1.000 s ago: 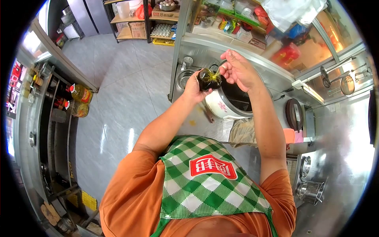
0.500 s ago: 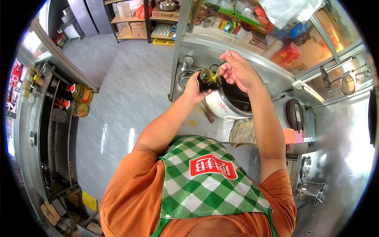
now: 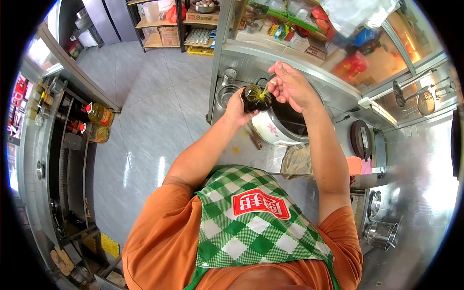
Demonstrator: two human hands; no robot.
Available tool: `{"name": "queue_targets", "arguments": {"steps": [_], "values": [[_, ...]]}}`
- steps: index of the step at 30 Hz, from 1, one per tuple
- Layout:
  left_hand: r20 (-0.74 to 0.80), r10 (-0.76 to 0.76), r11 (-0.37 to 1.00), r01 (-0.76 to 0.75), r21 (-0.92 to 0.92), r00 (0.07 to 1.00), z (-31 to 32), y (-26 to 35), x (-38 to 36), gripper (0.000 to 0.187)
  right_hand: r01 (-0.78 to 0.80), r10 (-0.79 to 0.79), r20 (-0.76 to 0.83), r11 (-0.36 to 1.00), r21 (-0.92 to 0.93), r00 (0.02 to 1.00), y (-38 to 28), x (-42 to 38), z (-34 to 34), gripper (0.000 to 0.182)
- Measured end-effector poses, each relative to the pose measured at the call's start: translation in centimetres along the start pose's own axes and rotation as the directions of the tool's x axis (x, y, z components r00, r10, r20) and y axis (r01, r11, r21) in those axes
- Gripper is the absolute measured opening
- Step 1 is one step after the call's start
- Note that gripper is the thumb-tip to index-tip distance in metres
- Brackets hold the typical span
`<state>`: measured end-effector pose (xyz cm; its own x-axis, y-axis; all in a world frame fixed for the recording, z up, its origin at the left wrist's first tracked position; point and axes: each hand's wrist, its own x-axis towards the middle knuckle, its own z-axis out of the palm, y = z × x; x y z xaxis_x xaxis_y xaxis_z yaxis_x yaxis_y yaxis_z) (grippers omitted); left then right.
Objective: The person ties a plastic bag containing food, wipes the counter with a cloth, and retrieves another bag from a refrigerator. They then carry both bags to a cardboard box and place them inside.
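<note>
My left hand [image 3: 235, 112] is wrapped round a dark, glossy, roundish bundle [image 3: 253, 103] with thin yellow-green strands fanning out over its top; I cannot make out its kind. Just to the right, my right hand [image 3: 294, 88] is closed in a pinch on the end of a yellowish strand that runs up from the bundle. Both hands are raised above the counter. Below and right of them stands a large white cooker pot [image 3: 267, 128] with a pink flower print, uncovered and dark inside. My right forearm crosses over part of it.
A metal bowl [image 3: 226, 94] and a perforated shaker [image 3: 229, 75] stand behind my left hand. A brown-handled utensil [image 3: 256, 139] and a folded cloth [image 3: 297, 162] lie before the pot. Ladles and a strainer [image 3: 426, 104] hang at right; oil bottles [image 3: 100, 115] stand far left.
The yellow-green strands on the dark bundle look more spread out now. Both hands have stayed almost in place.
</note>
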<state>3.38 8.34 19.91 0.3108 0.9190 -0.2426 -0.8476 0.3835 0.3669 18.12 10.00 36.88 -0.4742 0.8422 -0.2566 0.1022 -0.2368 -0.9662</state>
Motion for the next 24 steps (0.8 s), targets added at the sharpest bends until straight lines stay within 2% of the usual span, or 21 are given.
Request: {"name": "queue_targets", "arguments": {"steps": [15, 18, 24], "values": [[0.002, -0.002, 1.0, 0.002, 0.008, 1.0, -0.39, -0.28, -0.01, 0.026, -0.007, 0.007, 0.012, 1.0, -0.006, 1.0, 0.11, -0.1, 0.2, 0.038], [-0.013, 0.0, 1.0, 0.0, -0.019, 1.0, -0.39, -0.3, 0.05, 0.035, -0.008, 0.008, 0.011, 1.0, -0.015, 1.0, 0.09, -0.09, 0.24, 0.04], [0.007, -0.05, 0.999, 0.05, -0.011, 0.999, -0.57, 0.01, -0.1, 0.032, 0.009, -0.009, 0.0, 0.999, -0.032, 1.0, 0.19, 0.1, 0.14, 0.042]]}}
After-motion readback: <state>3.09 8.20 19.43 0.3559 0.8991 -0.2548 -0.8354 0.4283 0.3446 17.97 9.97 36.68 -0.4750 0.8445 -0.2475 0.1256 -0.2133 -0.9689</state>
